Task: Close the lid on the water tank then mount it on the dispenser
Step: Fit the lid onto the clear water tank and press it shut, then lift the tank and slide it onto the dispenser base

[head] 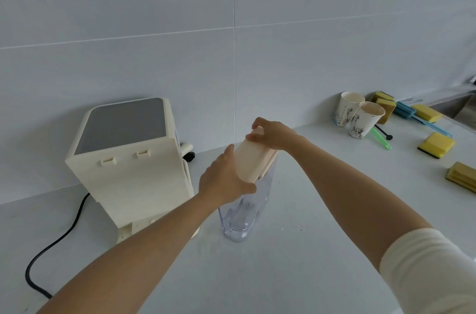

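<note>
Both hands (253,156) clamped on cream lid (251,159) atop clear water tank (244,210) between them, dispenser (128,159) just left of left hand; risked tipping tank through uneven pressing.

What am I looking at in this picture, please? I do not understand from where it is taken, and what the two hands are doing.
The picture comes from a camera worn on a person's head, looking down at their own bare hands. On the pale grey counter stands a clear plastic water tank. The left hand and the right hand both hold its cream plastic lid, which sits tilted on the tank's top. To the left is the cream box-shaped water dispenser with a black power cable. At the far right are two printed paper cups and yellow sponges.
</note>
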A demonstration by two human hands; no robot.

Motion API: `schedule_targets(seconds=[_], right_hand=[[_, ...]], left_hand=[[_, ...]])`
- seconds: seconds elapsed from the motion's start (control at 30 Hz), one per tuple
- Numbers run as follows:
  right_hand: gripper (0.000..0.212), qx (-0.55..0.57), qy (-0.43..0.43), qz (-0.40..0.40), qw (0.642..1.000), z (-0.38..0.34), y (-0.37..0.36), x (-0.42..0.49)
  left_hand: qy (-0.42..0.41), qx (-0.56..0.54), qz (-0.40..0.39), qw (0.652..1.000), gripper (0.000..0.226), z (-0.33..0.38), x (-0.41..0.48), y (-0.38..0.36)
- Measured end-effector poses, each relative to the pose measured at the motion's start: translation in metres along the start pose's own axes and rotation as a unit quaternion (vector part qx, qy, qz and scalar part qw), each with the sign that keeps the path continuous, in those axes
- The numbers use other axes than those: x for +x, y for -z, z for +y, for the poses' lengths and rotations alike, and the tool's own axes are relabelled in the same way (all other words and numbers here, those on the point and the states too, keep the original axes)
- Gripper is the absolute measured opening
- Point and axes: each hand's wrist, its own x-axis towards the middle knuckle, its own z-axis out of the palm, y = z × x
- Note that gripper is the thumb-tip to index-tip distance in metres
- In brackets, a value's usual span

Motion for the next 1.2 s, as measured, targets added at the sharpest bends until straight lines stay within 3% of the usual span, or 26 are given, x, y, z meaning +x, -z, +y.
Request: schedule_targets(seconds=[0.27, 0.43, 0.53, 0.7, 0.93, 1.03, 1.2], right_hand=[[0.043, 0.11, -0.032, 0.042, 0.992, 0.03, -0.001, -0.018], [0.046, 0.207, -0.033, 0.06, 0.976, 0.046, -0.009, -0.035], [0.046, 0.228, -0.032, 0.071, 0.971, 0.047, -0.012, -0.039], [0.046, 0.234, -0.037, 0.093, 0.967, 0.047, -0.016, -0.043], [0.054, 0.237, -0.03, 0.073, 0.968, 0.048, -0.02, -0.049], [0.064, 0.271, -0.022, 0.022, 0.962, 0.052, -0.017, -0.054], [0.112, 0.299, -0.009, -0.048, 0.953, 0.066, -0.027, -0.06]], left_hand=[[-0.011, -0.038, -0.007, 0.999, 0.091, -0.031, 0.016, 0.031], [0.009, -0.12, -0.028, 0.992, 0.083, -0.046, 0.029, 0.038], [0.008, -0.165, -0.031, 0.986, 0.07, -0.055, 0.036, 0.042], [-0.016, -0.198, -0.051, 0.979, 0.07, -0.063, 0.04, 0.042], [0.015, -0.241, -0.092, 0.966, 0.1, -0.073, 0.039, 0.03], [0.03, -0.285, -0.122, 0.95, 0.109, -0.078, 0.036, 0.018], [0.023, -0.277, -0.13, 0.952, 0.106, -0.082, 0.035, -0.003]])
